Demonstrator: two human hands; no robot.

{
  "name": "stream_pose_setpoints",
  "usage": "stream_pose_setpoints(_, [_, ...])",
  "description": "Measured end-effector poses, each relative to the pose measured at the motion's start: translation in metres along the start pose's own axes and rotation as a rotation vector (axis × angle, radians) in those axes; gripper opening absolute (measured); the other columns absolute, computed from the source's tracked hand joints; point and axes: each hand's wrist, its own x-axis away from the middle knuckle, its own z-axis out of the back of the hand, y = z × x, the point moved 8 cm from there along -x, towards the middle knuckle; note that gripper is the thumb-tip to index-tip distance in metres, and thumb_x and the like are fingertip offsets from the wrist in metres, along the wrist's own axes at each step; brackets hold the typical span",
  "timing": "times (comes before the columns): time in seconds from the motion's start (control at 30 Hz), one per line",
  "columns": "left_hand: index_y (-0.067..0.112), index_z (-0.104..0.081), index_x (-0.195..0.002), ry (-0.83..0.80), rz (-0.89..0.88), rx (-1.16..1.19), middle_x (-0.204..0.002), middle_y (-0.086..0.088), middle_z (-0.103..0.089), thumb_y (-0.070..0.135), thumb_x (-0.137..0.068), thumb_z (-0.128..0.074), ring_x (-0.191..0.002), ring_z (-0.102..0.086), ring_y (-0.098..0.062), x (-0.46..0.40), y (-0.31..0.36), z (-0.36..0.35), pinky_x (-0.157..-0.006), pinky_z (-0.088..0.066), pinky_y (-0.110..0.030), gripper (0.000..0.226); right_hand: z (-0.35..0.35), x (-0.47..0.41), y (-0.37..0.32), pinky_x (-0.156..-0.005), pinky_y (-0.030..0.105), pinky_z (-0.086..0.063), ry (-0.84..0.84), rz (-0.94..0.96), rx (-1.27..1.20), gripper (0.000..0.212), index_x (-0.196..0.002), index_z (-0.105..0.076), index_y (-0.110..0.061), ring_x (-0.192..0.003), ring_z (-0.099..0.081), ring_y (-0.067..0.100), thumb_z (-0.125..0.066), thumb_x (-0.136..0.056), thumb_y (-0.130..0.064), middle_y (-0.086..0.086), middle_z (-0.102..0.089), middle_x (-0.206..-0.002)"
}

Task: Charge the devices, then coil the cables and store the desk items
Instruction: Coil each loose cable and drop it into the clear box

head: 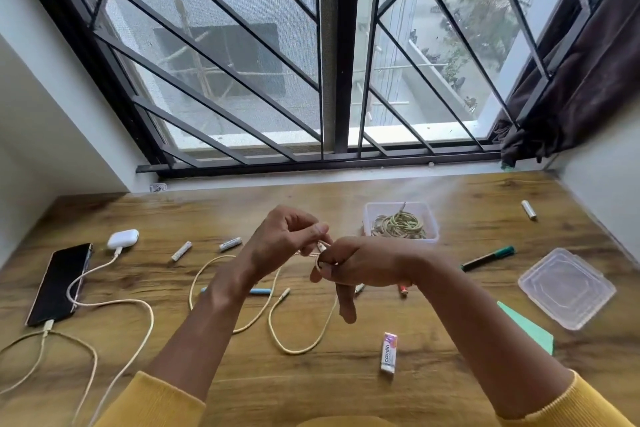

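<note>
Above the wooden desk [450,374], my left hand [284,239] pinches the beige charging cable [294,347] near its plug, while my right hand [349,267] grips turns wound round its fingers; the slack loops on the desk, left of the eraser [388,352]

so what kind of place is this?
Probably a home desk set into a window bay: a wooden desktop under a barred window with a dark curtain, strewn with a charging phone, cables and batteries.
</note>
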Motion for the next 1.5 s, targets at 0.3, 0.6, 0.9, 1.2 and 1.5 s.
stream_pose_setpoints(0.3, [-0.002,-0.071,-0.118,0.143,-0.061,0.123,-0.076,-0.016,-0.072,-0.007,-0.102,-0.059,-0.069,-0.067,-0.021,0.000,0.008,0.008,-0.068,-0.057,-0.031,0.021,0.048,0.008,0.003,-0.107,0.054,-0.042,0.637,-0.186,0.326,0.017,-0.087,-0.052,-0.024,-0.102,-0.063,0.022,-0.062,-0.099,-0.020,-0.004,-0.078,-0.096])
stream_pose_setpoints(0.6, [0.004,-0.075,-0.098,0.229,-0.081,0.206,-0.072,-0.009,-0.059,0.021,-0.100,-0.063,-0.066,-0.058,-0.019,0.004,-0.001,0.006,-0.070,-0.059,-0.036,0.021,0.061,0.031,-0.016,-0.107,0.033,-0.042,0.819,0.201,-0.100,0.034,-0.142,-0.058,-0.013,-0.126,-0.054,0.009,-0.049,-0.111,-0.023,-0.002,-0.063,-0.141])
stream_pose_setpoints(0.9, [0.004,-0.065,-0.098,0.327,-0.153,0.302,-0.066,0.000,-0.058,0.022,-0.104,-0.055,-0.059,-0.055,-0.016,0.008,0.015,0.011,-0.068,-0.059,-0.040,0.022,0.060,0.026,-0.038,-0.120,0.013,-0.025,0.682,0.481,-0.183,0.013,-0.107,-0.059,-0.004,-0.141,-0.046,0.009,-0.047,-0.108,-0.005,0.025,-0.063,-0.127])
stream_pose_setpoints(1.2, [0.007,-0.060,-0.097,0.371,-0.137,0.323,-0.064,-0.011,-0.057,0.034,-0.104,-0.052,-0.057,-0.054,-0.026,0.009,0.012,0.002,-0.065,-0.055,-0.040,0.029,0.059,0.031,-0.048,-0.130,0.034,-0.022,0.667,0.590,-0.310,0.018,-0.110,-0.066,-0.024,-0.144,-0.049,0.015,-0.050,-0.103,-0.020,0.016,-0.068,-0.131])
stream_pose_setpoints(1.5, [0.013,-0.062,-0.087,0.248,-0.118,0.303,-0.079,-0.001,-0.054,0.060,-0.098,-0.062,-0.071,-0.054,-0.021,0.004,-0.013,-0.019,-0.081,-0.053,-0.039,0.049,0.078,0.044,-0.057,-0.126,0.056,-0.026,0.615,0.809,-0.809,0.038,-0.131,-0.069,-0.016,-0.138,-0.055,0.037,-0.038,-0.110,-0.016,0.020,-0.071,-0.128])
